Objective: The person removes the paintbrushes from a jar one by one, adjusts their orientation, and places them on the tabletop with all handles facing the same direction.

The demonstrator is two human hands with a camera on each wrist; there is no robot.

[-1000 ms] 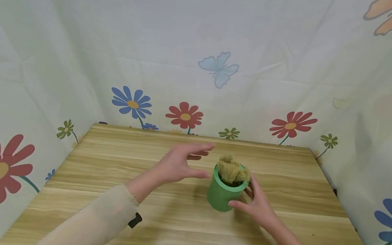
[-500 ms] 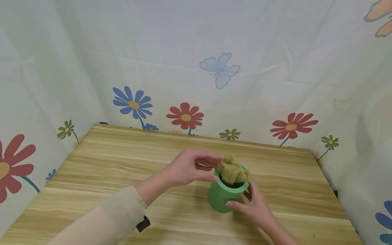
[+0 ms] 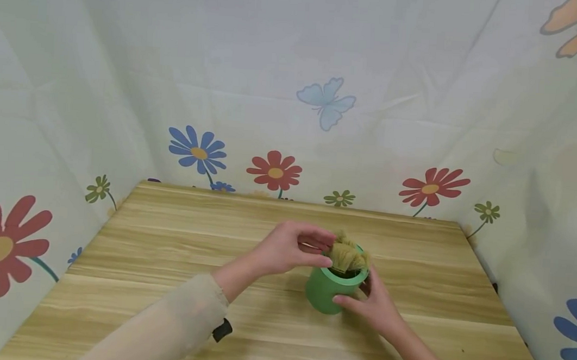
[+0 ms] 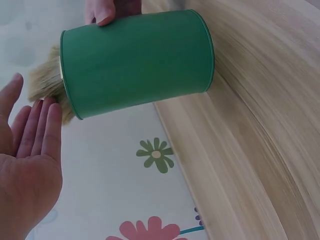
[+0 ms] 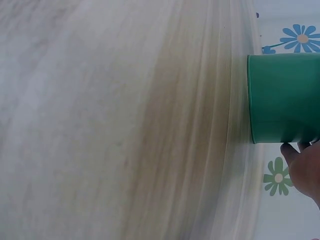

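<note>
Head view, lower centre-right: our right hand (image 3: pixel 379 303) is gripping a green cylindrical container (image 3: pixel 325 292); our left hand (image 3: pixel 287 249), outstretched and holding nothing, is touching tan bristles (image 3: pixel 346 257).

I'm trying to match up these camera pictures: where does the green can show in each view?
Head: the green can is right of centre, in the lower half.
Left wrist: the green can is in the upper middle, appearing sideways.
Right wrist: the green can is at the right edge, partly cut off.
Shared landmark: the wooden table, in all three views.
</note>
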